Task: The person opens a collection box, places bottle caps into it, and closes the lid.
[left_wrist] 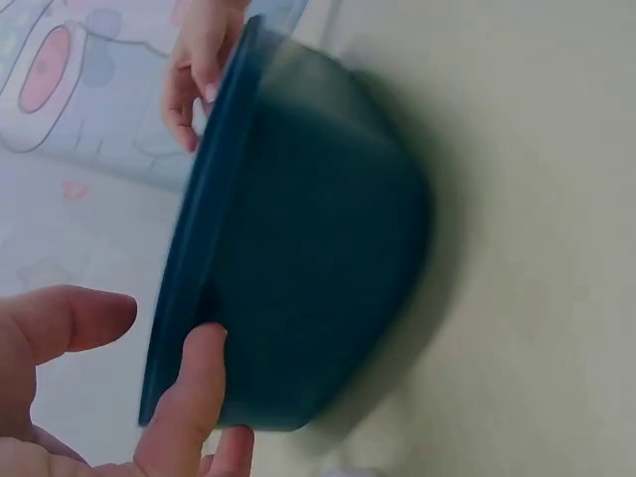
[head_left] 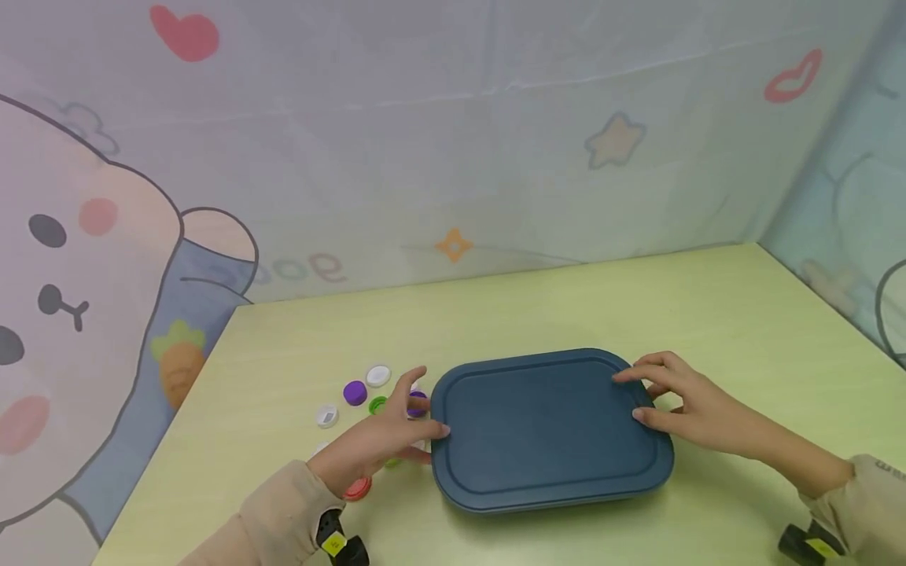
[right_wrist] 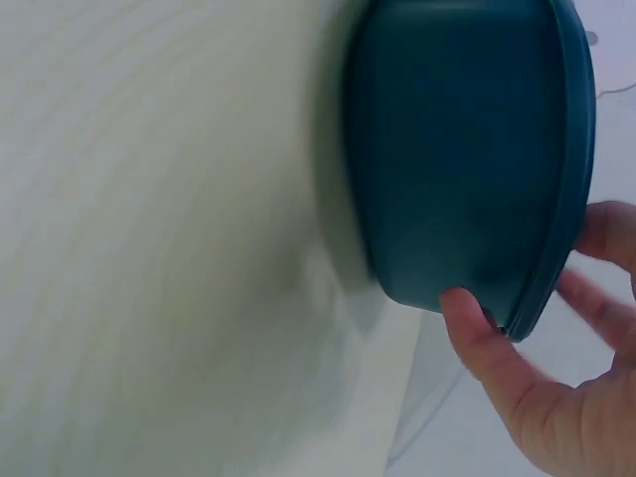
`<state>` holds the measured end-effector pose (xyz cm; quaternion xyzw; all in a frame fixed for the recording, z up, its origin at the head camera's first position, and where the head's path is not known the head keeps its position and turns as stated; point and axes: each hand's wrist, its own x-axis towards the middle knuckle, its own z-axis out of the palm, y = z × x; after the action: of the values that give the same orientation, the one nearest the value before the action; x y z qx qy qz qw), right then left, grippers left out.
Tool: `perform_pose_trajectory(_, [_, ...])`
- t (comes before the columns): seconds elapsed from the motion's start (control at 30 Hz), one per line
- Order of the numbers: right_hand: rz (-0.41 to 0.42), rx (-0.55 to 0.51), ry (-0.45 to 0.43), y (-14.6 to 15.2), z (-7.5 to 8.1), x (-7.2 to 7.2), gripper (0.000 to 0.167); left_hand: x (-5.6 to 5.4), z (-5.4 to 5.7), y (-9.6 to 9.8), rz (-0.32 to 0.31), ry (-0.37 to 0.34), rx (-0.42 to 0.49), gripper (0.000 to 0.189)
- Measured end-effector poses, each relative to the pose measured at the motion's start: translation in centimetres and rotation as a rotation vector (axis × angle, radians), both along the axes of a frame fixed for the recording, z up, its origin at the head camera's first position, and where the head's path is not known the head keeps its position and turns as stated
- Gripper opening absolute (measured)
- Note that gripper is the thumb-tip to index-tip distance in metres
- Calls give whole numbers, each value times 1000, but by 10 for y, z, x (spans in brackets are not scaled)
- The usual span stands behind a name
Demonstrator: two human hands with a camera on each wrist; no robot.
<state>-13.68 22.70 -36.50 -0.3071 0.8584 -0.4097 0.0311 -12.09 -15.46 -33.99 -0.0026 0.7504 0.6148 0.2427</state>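
A dark blue lidded plastic box (head_left: 552, 428) sits in front of me on the pale table, its lid on top. My left hand (head_left: 389, 440) holds its left end, thumb on the lid's edge and other fingers down by the side. At the opposite end my right hand (head_left: 683, 405) holds the box, with thumb and a finger over the lid's edge. In the left wrist view, fingers (left_wrist: 189, 393) touch the box's wall below the rim. The right wrist view has a finger (right_wrist: 482, 348) against the lower side of the rim. The box's inside is hidden.
Several plastic bottle caps lie left of the box, among them a purple cap (head_left: 355, 393), a white cap (head_left: 378, 375) and a red cap (head_left: 358, 489). My left hand covers some of them. A printed cloth backdrop (head_left: 396, 157) hangs behind the table (head_left: 708, 306).
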Motion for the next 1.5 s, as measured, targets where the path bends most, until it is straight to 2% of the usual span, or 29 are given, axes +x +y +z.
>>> perform_pose_trajectory(0.07, [-22, -1, -68, 0, 4, -2, 48, -3, 2, -2, 13, 23, -32, 82])
perform_pose_trajectory(0.17, [-67, -29, -240, 1, 10, -7, 60, -8, 2, -3, 18, 41, -75, 69])
perform_pose_trajectory(0.27, [-107, -66, -400, 1, 12, -12, 63, -10, 2, -4, 14, 49, -99, 59])
perform_pose_trajectory(0.4, [-116, -94, -500, -2, 12, -18, 63, -11, 2, -4, 10, 64, -97, 50])
perform_pose_trajectory(0.6, [-101, -111, -525, -5, 16, -22, 63, -10, 5, -3, 40, 92, -108, 46])
perform_pose_trajectory(0.77, [-129, -59, -532, -7, 21, -22, 63, -9, 4, -1, 61, 111, -104, 45])
perform_pose_trajectory(0.93, [-163, -26, -544, -8, 25, -22, 62, -9, 3, 4, 52, 137, -94, 46])
perform_pose_trajectory(1.2, [-159, -73, -585, -9, 26, -20, 63, -6, 6, 3, 48, 182, -116, 46])
perform_pose_trajectory(1.5, [-162, -66, -553, -8, 33, -19, 64, -4, 13, 3, 34, 199, -148, 45])
